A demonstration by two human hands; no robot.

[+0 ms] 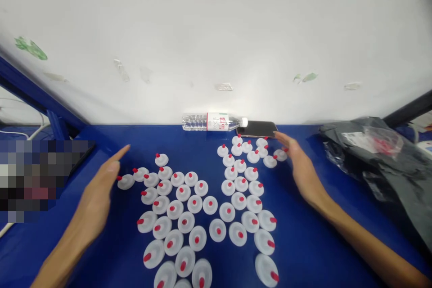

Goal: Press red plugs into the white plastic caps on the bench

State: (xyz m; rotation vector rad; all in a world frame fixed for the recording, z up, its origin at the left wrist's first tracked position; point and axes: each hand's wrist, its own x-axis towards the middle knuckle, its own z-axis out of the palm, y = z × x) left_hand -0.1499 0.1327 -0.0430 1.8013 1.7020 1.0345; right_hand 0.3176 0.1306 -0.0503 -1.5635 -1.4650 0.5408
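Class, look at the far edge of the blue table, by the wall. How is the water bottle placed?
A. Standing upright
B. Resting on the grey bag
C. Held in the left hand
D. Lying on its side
D: the water bottle lies on its side along the wall, its cap toward the phone.

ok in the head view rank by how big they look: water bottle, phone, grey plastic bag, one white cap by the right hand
1. grey plastic bag, by far the largest
2. water bottle
3. phone, partly hidden by caps, so only roughly ranked below the bottle
4. white cap, smallest; caps nearer the camera look bigger
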